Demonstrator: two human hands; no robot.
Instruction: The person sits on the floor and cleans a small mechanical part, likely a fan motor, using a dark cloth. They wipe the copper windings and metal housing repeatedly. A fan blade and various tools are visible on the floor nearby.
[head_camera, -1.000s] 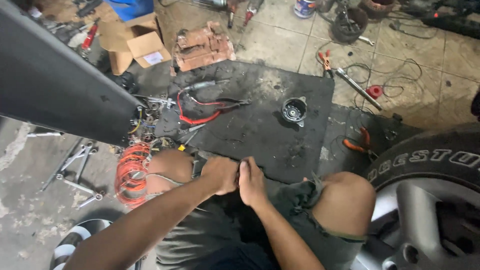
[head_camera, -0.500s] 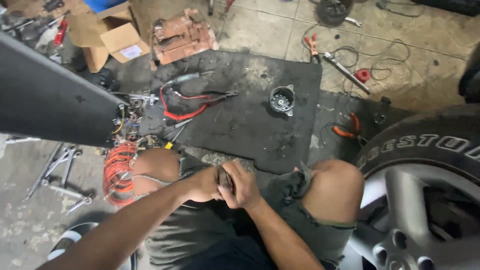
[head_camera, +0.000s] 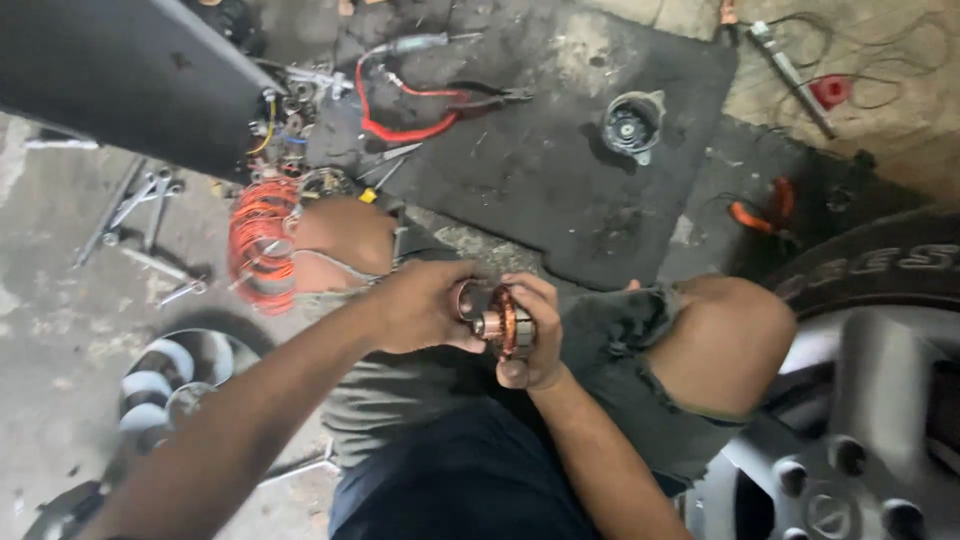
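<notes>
Two hands meet over the person's lap, both closed on one small copper-wound motor armature with a steel shaft (head_camera: 497, 322). The left hand (head_camera: 425, 305) wraps its end from the left, fingers curled over the top; the right hand (head_camera: 535, 335) cups it from the right and below, thumb along the copper windings. The armature sits between the bent knees, above the dark shorts.

Beyond the knees a black rubber floor mat (head_camera: 540, 180) lies on the concrete floor. Near its far right corner stands a round dark metal motor housing (head_camera: 630, 125). Toward its far left edge lie red-handled pliers (head_camera: 470, 100) with a looped red cable (head_camera: 400, 125). Just off the mat's right edge rest orange-handled pliers (head_camera: 757, 212).

At the mat's left edge, beside the left knee, sits a coil of orange wire (head_camera: 258, 245), and further left several steel spanners (head_camera: 140, 200) lie on the floor. A black tyre on a grey alloy wheel (head_camera: 880, 400) fills the lower right, close against the right knee.
</notes>
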